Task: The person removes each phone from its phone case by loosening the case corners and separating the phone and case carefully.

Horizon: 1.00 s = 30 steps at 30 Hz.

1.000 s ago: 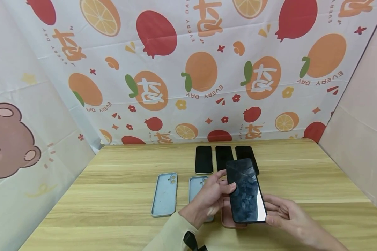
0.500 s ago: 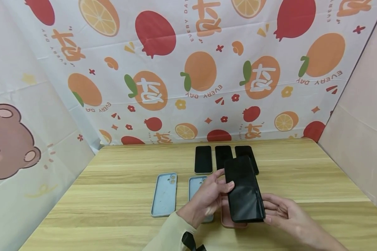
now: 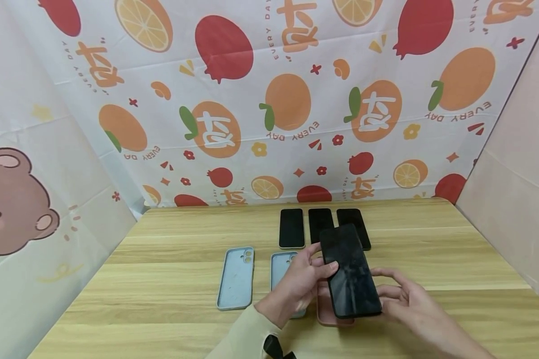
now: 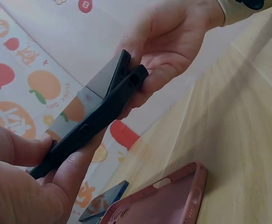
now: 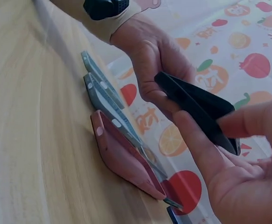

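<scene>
Above the table, a black phone is held by both hands, tilted, screen up. My left hand grips its left edge, thumb on the screen. At the lower right corner my right hand has its fingers at the edge. In the left wrist view the phone sits partly in a dark case; its end by the right hand stands out of the case, leaving a wedge-shaped gap. The right wrist view shows right thumb and index finger around the dark case. A pink phone case lies below, partly covered.
Two light blue phone cases lie open side up: one at the left, another partly behind the left forearm. At the back of the wooden table lie three dark phones, the left one set slightly apart. A fruit-print cloth hangs behind.
The phone's angle has shifted, and the bright reflection at its lower right is gone. My right index finger has straightened along the edge. The left hand keeps its grip.
</scene>
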Available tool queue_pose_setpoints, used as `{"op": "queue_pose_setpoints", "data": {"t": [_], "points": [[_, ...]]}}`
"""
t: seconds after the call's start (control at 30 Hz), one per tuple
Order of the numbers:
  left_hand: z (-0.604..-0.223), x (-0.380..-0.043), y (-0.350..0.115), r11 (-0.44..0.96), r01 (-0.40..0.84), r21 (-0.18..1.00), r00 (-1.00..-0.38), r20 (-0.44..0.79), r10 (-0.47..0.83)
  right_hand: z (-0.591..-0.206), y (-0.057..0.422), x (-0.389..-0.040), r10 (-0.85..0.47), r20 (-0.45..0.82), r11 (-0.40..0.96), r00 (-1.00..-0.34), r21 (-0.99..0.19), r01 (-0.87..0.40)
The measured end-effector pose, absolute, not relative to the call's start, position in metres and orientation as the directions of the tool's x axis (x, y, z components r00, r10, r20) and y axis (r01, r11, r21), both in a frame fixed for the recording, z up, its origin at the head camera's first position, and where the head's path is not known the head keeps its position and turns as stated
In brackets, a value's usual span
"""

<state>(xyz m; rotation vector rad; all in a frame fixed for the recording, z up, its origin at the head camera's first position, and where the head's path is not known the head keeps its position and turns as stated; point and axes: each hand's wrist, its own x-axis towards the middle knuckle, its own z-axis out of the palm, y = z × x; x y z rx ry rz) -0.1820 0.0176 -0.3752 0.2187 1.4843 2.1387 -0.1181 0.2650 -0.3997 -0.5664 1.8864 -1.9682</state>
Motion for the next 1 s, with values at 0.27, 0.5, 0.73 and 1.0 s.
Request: {"op": "queue_pose_setpoints", "data": {"t": [0.27, 0.5, 0.73, 1.0], "points": [[-0.378, -0.182, 0.02, -0.238, -0.312, 0.92, -0.856, -0.163, 0.491, -0.399, 0.264, -0.115, -0.448, 0.057, 0.0, -0.892, -0.998, -0.064], [-0.379, -0.182, 0.022, -0.217, -0.312, 0.925, -0.849, -0.17, 0.5, -0.4, 0.266, -0.115, -0.417, 0.051, 0.046, -0.907, -0.996, -0.077], [-0.379, -0.181, 0.026, -0.196, -0.292, 0.936, -0.858, -0.166, 0.487, -0.402, 0.267, -0.118, -0.426, 0.061, 0.035, -0.902, -0.996, -0.084], [-0.38, -0.179, 0.03, -0.174, -0.279, 0.944, -0.868, -0.171, 0.466, -0.401, 0.268, -0.116, -0.386, 0.143, 0.173, -0.911, -0.959, -0.224]]}}
